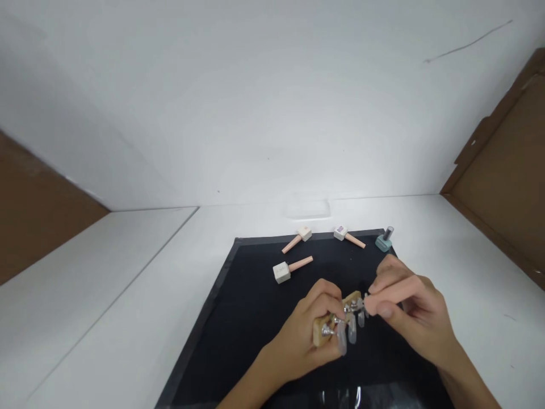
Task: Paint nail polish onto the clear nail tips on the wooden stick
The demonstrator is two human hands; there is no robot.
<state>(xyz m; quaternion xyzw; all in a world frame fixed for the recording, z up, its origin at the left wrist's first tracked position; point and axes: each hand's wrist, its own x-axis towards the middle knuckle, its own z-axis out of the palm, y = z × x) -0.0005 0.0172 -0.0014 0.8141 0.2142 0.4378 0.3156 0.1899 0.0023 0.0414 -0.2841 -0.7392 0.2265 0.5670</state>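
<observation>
We hold the wooden rack [353,297] within our left hand [313,329]; our right hand [419,321] pinches a pink handle [397,293] just beside it.

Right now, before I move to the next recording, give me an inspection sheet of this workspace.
Surface: black rectangular mat on a white table.
Job's things: tan block carrying clear nail tips on silver stands; pale pink tapered handle beside them.
Clutter: three white square bottles with long pink caps, lying down; teal bottle with grey cap at the mat's far right corner.
Grip: left hand holds the block; right hand the handle.
Cables: nothing seen.
Surroundings: white wall, brown cardboard panels either side.
</observation>
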